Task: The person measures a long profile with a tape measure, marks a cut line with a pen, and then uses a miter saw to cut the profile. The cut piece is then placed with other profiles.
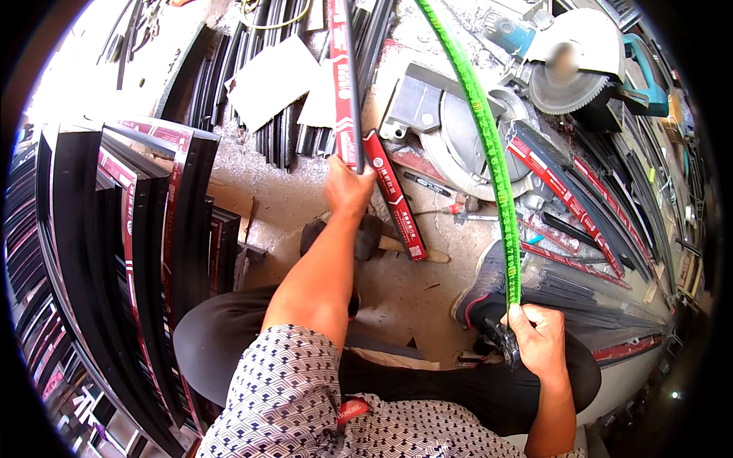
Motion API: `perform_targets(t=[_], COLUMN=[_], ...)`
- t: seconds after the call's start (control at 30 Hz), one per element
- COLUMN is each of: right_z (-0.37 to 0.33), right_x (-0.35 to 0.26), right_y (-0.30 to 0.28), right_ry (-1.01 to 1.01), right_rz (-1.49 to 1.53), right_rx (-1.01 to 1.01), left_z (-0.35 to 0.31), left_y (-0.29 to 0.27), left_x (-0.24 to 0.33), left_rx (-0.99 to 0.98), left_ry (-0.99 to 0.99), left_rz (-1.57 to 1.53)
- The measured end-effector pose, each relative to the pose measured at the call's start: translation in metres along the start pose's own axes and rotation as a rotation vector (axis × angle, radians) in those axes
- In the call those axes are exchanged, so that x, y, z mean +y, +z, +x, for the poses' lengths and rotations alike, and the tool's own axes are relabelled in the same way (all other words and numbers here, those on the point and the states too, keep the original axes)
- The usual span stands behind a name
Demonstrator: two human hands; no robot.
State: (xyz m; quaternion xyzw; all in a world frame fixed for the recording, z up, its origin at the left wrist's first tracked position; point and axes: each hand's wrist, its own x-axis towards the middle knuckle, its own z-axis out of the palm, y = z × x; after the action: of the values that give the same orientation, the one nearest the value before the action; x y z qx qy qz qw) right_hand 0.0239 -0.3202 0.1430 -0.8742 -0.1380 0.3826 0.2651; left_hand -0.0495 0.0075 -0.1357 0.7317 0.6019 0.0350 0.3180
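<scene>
Your left hand [347, 187] is closed around the lower end of a dark profile strip [345, 84], whose long axis runs away toward twelve o'clock. Your right hand [538, 340], at four o'clock from it, grips a green tape [492, 153] arching toward eleven.

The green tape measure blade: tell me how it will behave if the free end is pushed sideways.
The green tape measure blade is probably springy rather than floppy: it runs out from the right hand in one smooth line with no support under it. It looks thin and narrow, so likely light, and a sideways push might buckle or twist it.
</scene>
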Motion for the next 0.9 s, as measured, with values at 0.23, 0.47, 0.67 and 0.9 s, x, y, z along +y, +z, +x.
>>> perform_targets(t=[0.23,0.47,0.67,0.9], right_z=[0.001,0.003,0.001,0.005], right_x=[-0.001,0.002,0.002,-0.005], right_y=[0.000,-0.001,-0.004,-0.005], right_ry=[0.030,0.004,0.033,0.038], right_rz=[0.011,0.029,0.016,0.015], right_rx=[-0.013,-0.015,-0.026,-0.028], left_z=[0.047,0.077,0.081,0.069], left_y=[-0.028,-0.038,-0.031,-0.001], left_x=[-0.025,-0.043,-0.044,-0.021], left_rx=[0.088,0.110,0.362,0.205], left_ry=[0.016,0.008,0.160,0.368], left_rz=[0.096,0.194,0.257,0.159])
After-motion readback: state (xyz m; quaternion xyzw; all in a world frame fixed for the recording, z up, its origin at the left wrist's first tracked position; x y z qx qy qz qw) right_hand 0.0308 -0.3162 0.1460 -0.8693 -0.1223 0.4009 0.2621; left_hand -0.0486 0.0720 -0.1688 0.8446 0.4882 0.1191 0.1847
